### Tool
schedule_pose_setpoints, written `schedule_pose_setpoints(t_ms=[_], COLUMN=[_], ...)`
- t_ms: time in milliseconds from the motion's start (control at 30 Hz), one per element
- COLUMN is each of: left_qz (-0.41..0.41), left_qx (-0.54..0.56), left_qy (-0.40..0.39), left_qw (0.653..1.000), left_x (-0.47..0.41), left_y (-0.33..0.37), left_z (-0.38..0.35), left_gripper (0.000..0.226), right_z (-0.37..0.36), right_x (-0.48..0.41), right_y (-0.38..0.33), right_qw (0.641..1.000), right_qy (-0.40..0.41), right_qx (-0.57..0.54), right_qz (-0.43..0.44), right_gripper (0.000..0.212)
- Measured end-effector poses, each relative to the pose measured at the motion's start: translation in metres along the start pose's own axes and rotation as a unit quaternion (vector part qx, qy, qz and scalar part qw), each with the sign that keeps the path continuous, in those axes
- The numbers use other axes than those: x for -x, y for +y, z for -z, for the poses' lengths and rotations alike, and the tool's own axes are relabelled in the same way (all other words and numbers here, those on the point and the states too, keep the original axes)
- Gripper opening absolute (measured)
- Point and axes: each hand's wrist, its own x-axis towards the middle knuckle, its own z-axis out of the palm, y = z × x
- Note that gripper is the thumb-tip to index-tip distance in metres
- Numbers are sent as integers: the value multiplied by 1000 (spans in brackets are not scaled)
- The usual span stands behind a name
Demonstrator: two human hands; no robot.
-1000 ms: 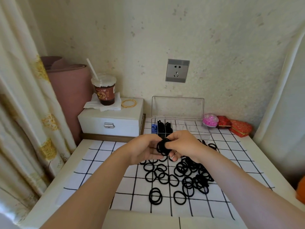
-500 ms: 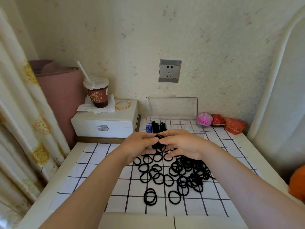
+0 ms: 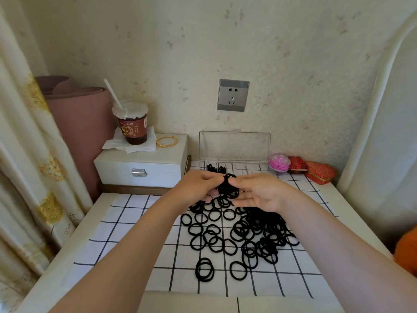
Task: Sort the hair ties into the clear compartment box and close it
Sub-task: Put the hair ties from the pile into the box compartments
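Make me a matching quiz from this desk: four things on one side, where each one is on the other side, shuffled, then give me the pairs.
Things:
1. drink cup
2. gold bangle
3. pink ball
4. bunch of black hair ties

Places:
A. held between the left hand and the right hand
B. standing on a white napkin
C. just right of the clear box
D. lying directly on top of the white drawer box

Pairs: 1-B, 2-D, 3-C, 4-A

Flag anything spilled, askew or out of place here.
Nothing looks spilled or damaged. The loose hair ties on the checked cloth are the unsorted pile; the clear compartment box stands open behind them. A drink cup sits on a tissue atop the white case.
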Motion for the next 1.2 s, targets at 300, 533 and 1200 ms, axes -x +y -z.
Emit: schedule_pose_setpoints(t_ms=[300,533,1200], left_qz=[-131,-161,-151], left_qx=[-244,-339,-451], left_qy=[110,70,47], left_qw=[955,924,878], left_x=[-39,-49,-70], left_y=[-14,-39,-43], left_z=[-6,-11,-27], left_gripper=[40,53,56], right_z=[13,0,25], right_x=[-38,-83,-89], right_y=[-22,-19,-13], right_qw=[976,894,746], right_qy=[181,274,153], right_qx=[80,337,636], right_qz=[85,112,127], right_gripper=[14,12,47])
